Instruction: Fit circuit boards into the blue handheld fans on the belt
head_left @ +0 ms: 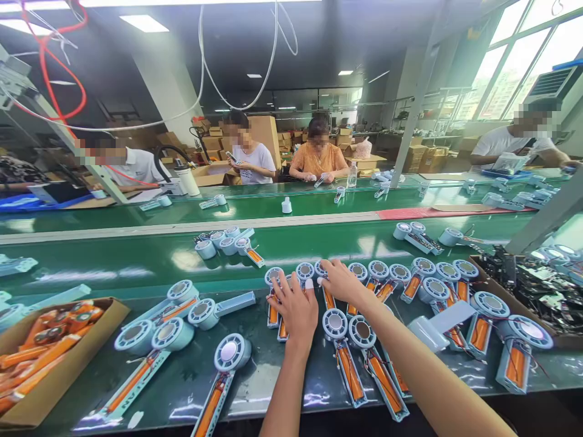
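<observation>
My left hand (297,309) has its fingers spread over light-blue round fan heads in a row on the dark bench. Its thumb, with a pale tip cover, points up beside a fan head (305,271). Close by, my right hand (342,283) has its thumb and fingers around the edge of a part-assembled handheld fan (328,298), partly hidden by the hand. Orange batteries and thin wires lie in the open handles. Nearer me, under the right forearm, are a fan with a pale centre (334,323) and one with a dark centre (362,331).
A cardboard box of orange batteries (98,346) sits at left, and a box of black parts (523,291) at right. More fans (232,352) lie around. Beyond the bench runs a green conveyor (296,237) carrying fan parts. Several people sit across it. Slanted metal posts (416,91) rise nearby.
</observation>
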The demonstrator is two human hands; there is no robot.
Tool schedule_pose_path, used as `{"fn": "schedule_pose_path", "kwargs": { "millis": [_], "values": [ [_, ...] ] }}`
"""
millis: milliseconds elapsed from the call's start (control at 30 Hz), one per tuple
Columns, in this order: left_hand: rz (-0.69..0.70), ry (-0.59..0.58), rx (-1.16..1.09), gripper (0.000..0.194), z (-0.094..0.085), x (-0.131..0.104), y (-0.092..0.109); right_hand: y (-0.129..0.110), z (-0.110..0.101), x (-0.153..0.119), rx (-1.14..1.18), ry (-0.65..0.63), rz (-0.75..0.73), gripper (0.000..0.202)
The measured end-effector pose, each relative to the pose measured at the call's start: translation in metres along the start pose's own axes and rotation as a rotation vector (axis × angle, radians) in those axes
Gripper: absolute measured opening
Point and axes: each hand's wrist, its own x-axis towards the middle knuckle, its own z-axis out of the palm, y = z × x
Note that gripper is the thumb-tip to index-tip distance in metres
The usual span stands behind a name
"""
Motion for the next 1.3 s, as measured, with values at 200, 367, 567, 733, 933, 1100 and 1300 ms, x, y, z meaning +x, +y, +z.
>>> {"fn": "schedule_pose_path", "kwargs": {
  "millis": [200,367,567,733,933,1100,1300],
  "values": [
    [0.011,0.008,-0.040,0.040,-0.020,-0.008,-0.006,-0.015,0.001,0.016,-0.032,0.075,-0.146,0.045],
    [0.128,0.000,-0.036,0.049,-0.029,-0.027,-0.037,-0.018,0.005,0.033,-0.016,0.001,-0.317,0.042],
    [0.176,-0.007,-0.045,0.046,-0.014,-0.027,-0.048,-0.006,-0.011,0.018,0.047,0.060,-0.273,0.045],
    [0.292,0.006,-0.203,0.050,-0.031,-0.058,-0.028,0.015,-0.023,-0.070,0.135,0.222,-0.089,0.041],
    [0.408,-0.296,-0.345,0.054,-0.029,-0.093,0.003,0.035,0.042,-0.189,0.048,0.538,0.134,0.043],
    [0.423,-0.317,-0.392,0.037,-0.020,-0.086,-0.002,0.018,0.097,-0.208,-0.065,0.543,0.096,0.071],
    [0.539,-0.152,-0.383,0.034,-0.029,-0.078,-0.012,-0.001,0.091,-0.203,0.125,0.492,0.073,0.076]
  ]
}}
